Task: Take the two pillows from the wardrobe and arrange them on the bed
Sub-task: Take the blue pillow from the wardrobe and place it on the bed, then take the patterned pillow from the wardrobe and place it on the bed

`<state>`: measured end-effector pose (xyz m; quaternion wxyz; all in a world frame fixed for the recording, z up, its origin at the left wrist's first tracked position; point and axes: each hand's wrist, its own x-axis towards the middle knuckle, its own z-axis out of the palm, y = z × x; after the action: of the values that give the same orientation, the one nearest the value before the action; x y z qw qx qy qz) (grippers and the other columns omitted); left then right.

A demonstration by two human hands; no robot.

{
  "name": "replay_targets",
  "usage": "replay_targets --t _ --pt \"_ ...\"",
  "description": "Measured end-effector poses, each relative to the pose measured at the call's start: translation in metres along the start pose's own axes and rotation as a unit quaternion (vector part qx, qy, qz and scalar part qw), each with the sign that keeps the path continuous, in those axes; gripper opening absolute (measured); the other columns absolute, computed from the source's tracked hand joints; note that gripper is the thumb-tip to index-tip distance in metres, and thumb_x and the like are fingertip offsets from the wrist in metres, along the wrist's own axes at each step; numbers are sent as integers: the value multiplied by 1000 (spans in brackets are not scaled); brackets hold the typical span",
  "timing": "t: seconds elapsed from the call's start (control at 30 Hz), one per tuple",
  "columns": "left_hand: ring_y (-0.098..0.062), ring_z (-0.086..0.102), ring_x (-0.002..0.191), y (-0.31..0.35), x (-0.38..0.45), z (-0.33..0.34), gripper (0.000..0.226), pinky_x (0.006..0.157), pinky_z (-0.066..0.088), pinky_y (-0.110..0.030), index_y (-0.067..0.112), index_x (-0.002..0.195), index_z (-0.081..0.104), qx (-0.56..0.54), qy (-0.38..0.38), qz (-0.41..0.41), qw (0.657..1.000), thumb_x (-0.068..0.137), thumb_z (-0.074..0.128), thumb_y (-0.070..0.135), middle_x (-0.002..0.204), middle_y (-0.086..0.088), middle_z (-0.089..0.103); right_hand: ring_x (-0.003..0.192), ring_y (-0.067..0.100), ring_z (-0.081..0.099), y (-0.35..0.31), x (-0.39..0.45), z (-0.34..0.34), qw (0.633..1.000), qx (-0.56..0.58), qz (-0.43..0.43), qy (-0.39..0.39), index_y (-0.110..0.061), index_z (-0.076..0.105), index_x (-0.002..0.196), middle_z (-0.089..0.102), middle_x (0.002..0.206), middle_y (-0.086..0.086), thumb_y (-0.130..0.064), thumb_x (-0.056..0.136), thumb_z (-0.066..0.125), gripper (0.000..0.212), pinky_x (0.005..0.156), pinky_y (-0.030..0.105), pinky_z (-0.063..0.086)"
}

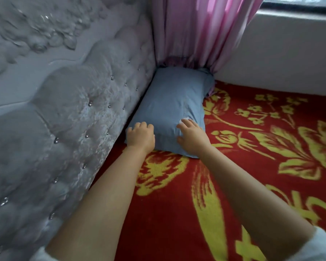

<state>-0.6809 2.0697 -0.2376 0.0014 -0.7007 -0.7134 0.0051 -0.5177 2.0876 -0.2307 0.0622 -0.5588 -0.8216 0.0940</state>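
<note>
Your left hand (140, 135) and right hand (191, 135) rest loosely curled on the blue pillow (174, 102), gripping nothing. It looks soft and light; hold its near corners.

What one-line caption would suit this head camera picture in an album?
Both hands, left hand and right hand, rest on a blue pillow against the grey headboard.

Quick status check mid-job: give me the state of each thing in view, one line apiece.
Blue pillow: lying flat on the bed, against the headboard, far end under the curtain.
Left hand: resting on the pillow's near corner, fingers curled.
Right hand: flat on the pillow, fingers spread.
Pink curtain: drawn, hem bunched on the pillow.
Red blanket: spread flat.
Second pillow: not in view.
</note>
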Motion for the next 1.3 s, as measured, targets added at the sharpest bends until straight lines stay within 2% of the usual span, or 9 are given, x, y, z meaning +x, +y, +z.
replay_targets --t 0.23,0.5,0.7,0.87,0.93,1.13,1.3 --pt "-30 48 119 63 -159 -28 29 96 41 -41 7 119 53 -27 64 -140 988 93 48 19 126 -11 56 134 30 32 2 -128 -43 992 -7 -128 18 -5 46 127 39 143 14 -18 95 43 35 106 44 32" --pt "-28 47 120 83 -385 -64 31 98 38 -41 8 117 54 29 102 -295 950 91 51 25 125 -11 56 140 28 23 -66 -286 -53 958 3 -288 -12 -8 45 130 36 147 10 -21 94 43 38 114 44 23" --pt "-29 47 120 129 -585 -59 30 96 39 -41 6 114 56 36 112 -386 915 93 48 26 124 -14 56 130 26 39 -115 -447 -38 914 45 -402 12 -7 53 122 51 135 11 -19 90 49 34 107 41 32" --pt "-29 48 119 209 -765 -36 31 94 40 -40 5 115 55 17 67 -479 875 90 50 23 124 -14 56 119 31 49 -129 -616 -14 879 62 -471 -45 -2 59 111 58 125 16 -14 86 52 29 97 40 39" --pt "-30 49 116 236 -830 -30 29 92 41 -40 5 113 56 16 45 -514 857 91 49 24 121 -13 57 118 32 49 -132 -674 -7 856 50 -508 -78 -3 58 115 58 125 17 -15 87 51 32 98 40 39" --pt "-30 52 114 311 -997 -10 28 90 44 -39 6 114 55 19 -18 -637 770 94 44 23 120 -13 59 121 33 46 -150 -822 15 785 17 -601 -153 -6 52 123 54 130 15 -17 90 48 35 100 39 38" --pt "-27 52 115 370 -1092 25 30 92 43 -36 8 119 53 21 -40 -704 708 94 45 23 122 -11 59 124 30 45 -153 -924 54 735 21 -648 -198 -9 51 126 52 134 12 -16 90 47 37 101 35 38"
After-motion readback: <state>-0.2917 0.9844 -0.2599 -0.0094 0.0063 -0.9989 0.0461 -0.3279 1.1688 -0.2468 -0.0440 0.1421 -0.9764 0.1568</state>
